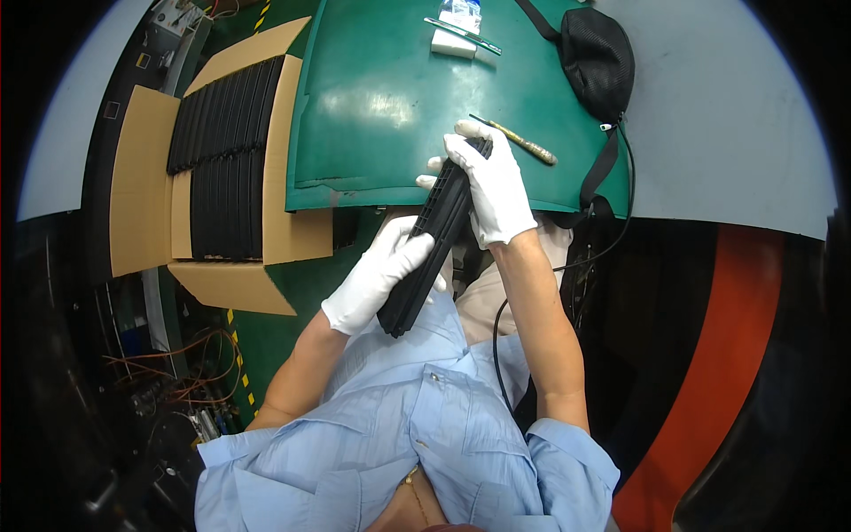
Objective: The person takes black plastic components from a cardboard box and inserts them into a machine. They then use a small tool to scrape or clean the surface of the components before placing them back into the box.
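Note:
Both my hands wear white gloves and hold long black ribbed plastic parts (434, 239) in front of my body, tilted with the upper end to the right. They look like two strips lying side by side. My left hand (379, 270) wraps round the lower half, thumb on top. Near the upper end, my right hand (496, 182) grips with its fingers over the edge. A slim tool with a yellowish handle (532, 149) lies on the green table mat (372, 106) just beyond my right hand.
At the left stands an open cardboard box (282, 160) with rows of similar black parts (226, 204). A black bag (598, 62) with a strap lies at the mat's right. At the back are a white block (454, 44) and a green pen-like tool (474, 38). A black cable (628, 186) hangs by the table edge.

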A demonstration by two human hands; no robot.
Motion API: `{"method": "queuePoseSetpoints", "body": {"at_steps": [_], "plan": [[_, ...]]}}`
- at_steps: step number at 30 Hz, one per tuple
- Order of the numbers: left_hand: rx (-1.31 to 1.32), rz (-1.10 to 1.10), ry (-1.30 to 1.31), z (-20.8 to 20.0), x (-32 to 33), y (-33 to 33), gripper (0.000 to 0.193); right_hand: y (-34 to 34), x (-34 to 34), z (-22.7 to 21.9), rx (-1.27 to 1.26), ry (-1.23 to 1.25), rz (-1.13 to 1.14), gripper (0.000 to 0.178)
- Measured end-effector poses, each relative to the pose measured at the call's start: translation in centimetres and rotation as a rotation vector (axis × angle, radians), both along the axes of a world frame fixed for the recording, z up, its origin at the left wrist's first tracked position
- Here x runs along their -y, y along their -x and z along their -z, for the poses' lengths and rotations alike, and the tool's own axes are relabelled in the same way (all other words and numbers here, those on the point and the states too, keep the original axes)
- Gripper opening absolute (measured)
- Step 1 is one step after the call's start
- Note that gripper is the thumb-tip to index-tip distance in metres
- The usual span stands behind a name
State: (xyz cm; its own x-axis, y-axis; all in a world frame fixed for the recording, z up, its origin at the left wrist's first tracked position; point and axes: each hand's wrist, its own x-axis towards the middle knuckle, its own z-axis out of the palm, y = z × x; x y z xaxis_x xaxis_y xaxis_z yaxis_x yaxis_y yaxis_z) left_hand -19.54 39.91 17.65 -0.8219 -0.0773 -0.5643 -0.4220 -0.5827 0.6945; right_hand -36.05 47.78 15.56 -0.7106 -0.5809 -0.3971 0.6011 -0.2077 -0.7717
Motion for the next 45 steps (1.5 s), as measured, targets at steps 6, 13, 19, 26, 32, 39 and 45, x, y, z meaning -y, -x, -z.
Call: {"method": "queuePoseSetpoints", "body": {"at_steps": [6, 13, 19, 26, 32, 39, 45], "plan": [[-0.087, 0.025, 0.902, 0.8, -1.8, 0.1, 0.087, -1.0, 1.4, 0.0, -0.074, -0.049, -0.025, 0.043], [-0.17, -0.087, 1.44, 4.5, -0.5, 0.0, 0.066, -2.5, 4.1, 0.3, -0.404, -0.314, -0.073, 0.058], [0.31, -0.516, 1.348, 3.3, 19.1, -10.1, 0.057, -4.2, 5.9, -3.2, -0.58, -0.272, -0.233, 0.065], [0.826, -0.351, 1.531, 9.5, 41.2, -26.1, 0.057, -2.8, -6.1, -3.0, -0.469, -0.52, -0.141, 0.05], [0.897, -0.063, 1.767, 16.6, 47.6, -25.4, 0.05, -5.7, -16.4, -10.2, -0.492, -0.76, 0.566, 0.036], [0.414, -0.129, 1.601, 22.2, 47.8, -27.6, 0.051, -10.7, -35.4, -16.1, -1.036, -1.354, 1.027, 0.048], [0.692, -0.31, 1.494, 22.0, 50.1, -24.4, 0.064, -23.8, -43.3, -24.2, -1.135, -2.575, 1.675, 0.062]]}}
